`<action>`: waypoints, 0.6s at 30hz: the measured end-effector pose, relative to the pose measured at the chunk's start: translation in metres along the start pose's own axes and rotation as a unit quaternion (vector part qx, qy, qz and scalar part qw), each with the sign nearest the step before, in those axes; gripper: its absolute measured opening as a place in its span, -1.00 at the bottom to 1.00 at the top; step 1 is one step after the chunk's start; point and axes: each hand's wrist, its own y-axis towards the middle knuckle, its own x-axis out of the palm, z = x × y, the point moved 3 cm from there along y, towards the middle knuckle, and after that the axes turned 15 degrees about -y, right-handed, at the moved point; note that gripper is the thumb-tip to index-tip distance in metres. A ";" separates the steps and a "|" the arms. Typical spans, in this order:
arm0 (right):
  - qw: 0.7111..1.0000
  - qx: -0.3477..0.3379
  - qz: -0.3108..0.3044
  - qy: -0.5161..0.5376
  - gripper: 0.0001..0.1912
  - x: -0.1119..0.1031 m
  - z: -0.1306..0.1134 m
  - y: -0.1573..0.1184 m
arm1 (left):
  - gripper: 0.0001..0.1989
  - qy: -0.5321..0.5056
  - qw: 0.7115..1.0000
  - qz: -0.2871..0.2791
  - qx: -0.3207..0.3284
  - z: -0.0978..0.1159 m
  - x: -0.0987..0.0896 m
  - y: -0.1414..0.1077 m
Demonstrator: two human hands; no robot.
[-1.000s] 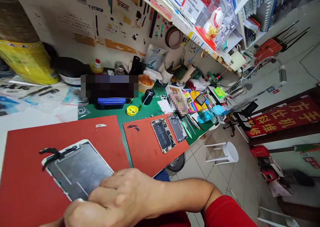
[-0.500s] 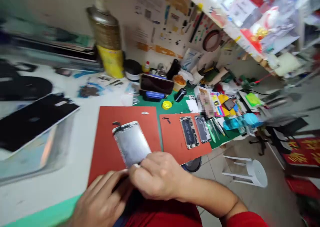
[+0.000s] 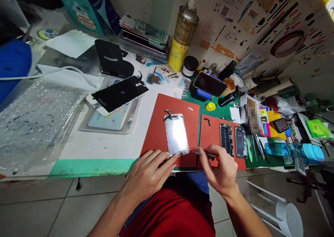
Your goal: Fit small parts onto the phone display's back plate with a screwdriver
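A phone screen assembly (image 3: pixel 177 134) lies with its silvery back up on the left red mat (image 3: pixel 153 125), its flex cable at the top end. My left hand (image 3: pixel 150 171) rests at its bottom left corner, fingertips on the edge, fingers stretched out. In my right hand (image 3: pixel 220 164) is a thin metal tool (image 3: pixel 196 152), pinched between thumb and fingers, its tip touching or very near the bottom right corner of the screen assembly. On the right red mat (image 3: pixel 212 132), an opened phone body (image 3: pixel 227 139) lies beside a second phone housing (image 3: pixel 240 142).
A black-faced screen (image 3: pixel 120 94) lies on a plastic case at the left. Behind the mats stand a spray can (image 3: pixel 182 35), a propped phone (image 3: pixel 210 84) and a yellow cap (image 3: pixel 210 106). Tweezers and a blue bottle (image 3: pixel 294 150) lie right. A white stool (image 3: pixel 289 218) stands below.
The view has swung left, showing more of the table. My right hand has moved away from my left and now shows a thin tool at the screen assembly's corner.
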 end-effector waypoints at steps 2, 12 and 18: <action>1.000 0.011 -0.012 0.008 -0.85 0.001 0.002 -0.005 | -0.69 0.011 1.000 -0.003 0.000 0.000 0.000 0.000; 1.000 -0.003 -0.017 0.009 -0.85 0.010 -0.004 -0.013 | -0.71 0.011 1.000 -0.010 -0.004 0.000 0.001 0.002; 1.000 -0.005 -0.019 0.008 -0.83 0.013 -0.003 -0.014 | -0.71 0.005 1.000 -0.010 -0.002 0.000 0.000 0.003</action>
